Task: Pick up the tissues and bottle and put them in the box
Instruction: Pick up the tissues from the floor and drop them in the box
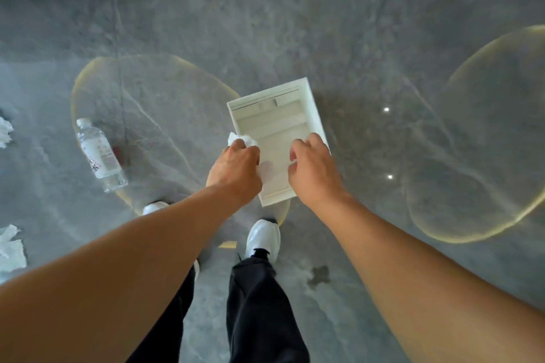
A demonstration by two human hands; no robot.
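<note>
Left hand [236, 168] closed around crumpled tissue [240, 138], poised over near-left edge of white box [314, 106] on floor [354, 38]. Right hand [314, 169] loosely curled above box's near-right side, holding nothing visible. Bottle [100, 153] lying flat, well left of box; more tissues [10, 247] farther left still. Tissue soft, weightless, crushable: any pinch suffices. Bottle clear, apparently water-filled, so heavier, smooth, prone to rolling; best wrapped around mid-body at label.
</note>
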